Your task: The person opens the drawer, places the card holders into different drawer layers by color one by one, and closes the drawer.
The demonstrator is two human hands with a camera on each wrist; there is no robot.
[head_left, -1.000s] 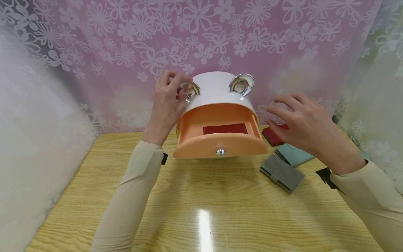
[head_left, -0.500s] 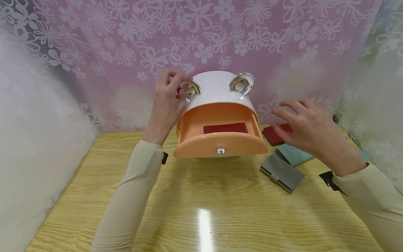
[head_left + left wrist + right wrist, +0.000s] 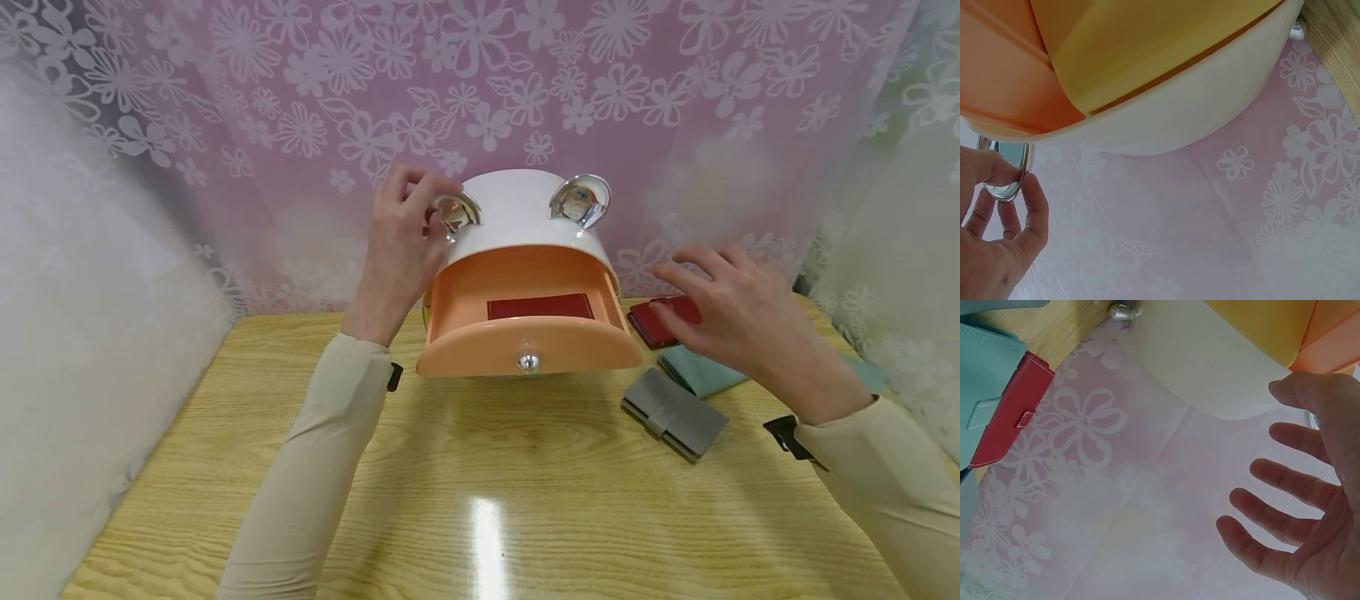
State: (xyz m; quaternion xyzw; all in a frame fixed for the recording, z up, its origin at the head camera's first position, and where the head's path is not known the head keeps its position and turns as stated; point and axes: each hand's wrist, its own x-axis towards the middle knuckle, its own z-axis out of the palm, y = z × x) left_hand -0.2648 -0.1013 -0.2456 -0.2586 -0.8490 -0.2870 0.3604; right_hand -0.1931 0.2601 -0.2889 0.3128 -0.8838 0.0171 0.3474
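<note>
My left hand (image 3: 397, 258) pinches the silver ear (image 3: 459, 213) on the left side of a white drawer box (image 3: 513, 204). In the left wrist view, the thumb lies on the ear's face with fingers behind it. The box's orange drawer (image 3: 468, 352) is pulled out, and a dark red wallet (image 3: 540, 307) lies inside, partly hidden by the drawer front. To the right of the box my right hand (image 3: 750, 321) hovers with spread fingers, holding nothing. Below it on the table are a red wallet (image 3: 651, 327), a teal wallet (image 3: 693, 372) and a grey wallet (image 3: 675, 414).
A second silver ear (image 3: 581, 202) stands on the box's right side, and a round silver knob (image 3: 528, 362) sits on the drawer front. The wooden table (image 3: 525, 517) meets a pink floral curtain (image 3: 300, 167) behind the box.
My right hand has drawn away from the box, moving a little right and down in the head view. The left hand stays on the ear, and the drawer stands as before.
</note>
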